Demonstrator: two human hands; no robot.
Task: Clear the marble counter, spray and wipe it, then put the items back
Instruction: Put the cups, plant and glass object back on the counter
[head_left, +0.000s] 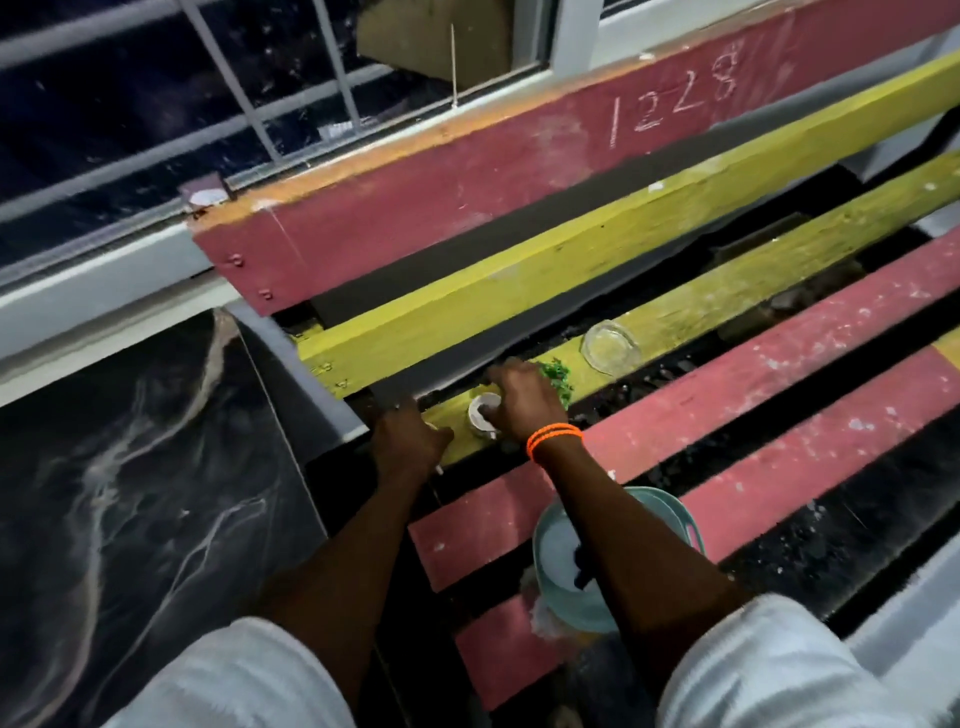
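The dark marble counter (130, 493) with pale veins fills the left of the view. Beside it stands a red and yellow slatted bench (519, 176). My right hand (522, 402) grips a small white cup (482, 413) standing on a yellow slat, with a small green plant (558, 375) just behind the hand. My left hand (410, 441) is curled at the slat's near end and pinches a thin pale thing I cannot identify. A clear glass dish (610, 347) lies further along the same slat.
A pale green bowl (566, 561) sits on the red slats under my right forearm. A barred window (156, 104) runs along the back. Dark gaps separate the bench slats.
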